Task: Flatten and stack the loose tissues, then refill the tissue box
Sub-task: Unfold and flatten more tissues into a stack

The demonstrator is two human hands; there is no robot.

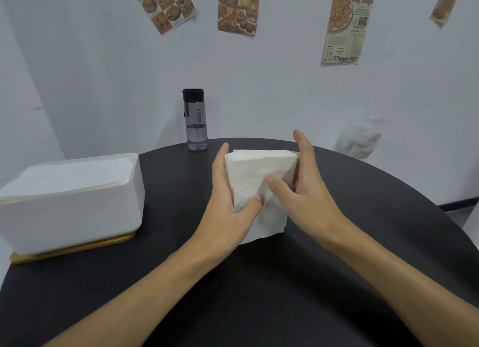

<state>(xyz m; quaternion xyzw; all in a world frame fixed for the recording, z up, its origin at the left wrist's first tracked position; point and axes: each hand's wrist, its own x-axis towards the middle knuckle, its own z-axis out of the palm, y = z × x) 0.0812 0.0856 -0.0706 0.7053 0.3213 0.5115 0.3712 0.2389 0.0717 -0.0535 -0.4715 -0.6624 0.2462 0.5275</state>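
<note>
Tissue box (75, 206), white on a yellow base, stands at the left edge of the black table (259, 282). Right of it, at the far rim, is a clear bottle (195, 118) with a black cap. At centre, the left hand (228, 201) clasps the left side of the stack (261, 173), thumb on top. The tissues are white and quilted, edges nearly flush, with lower sheets jutting toward the near side. The right hand (303, 180) clasps the right side, thumb across the top sheet.
</note>
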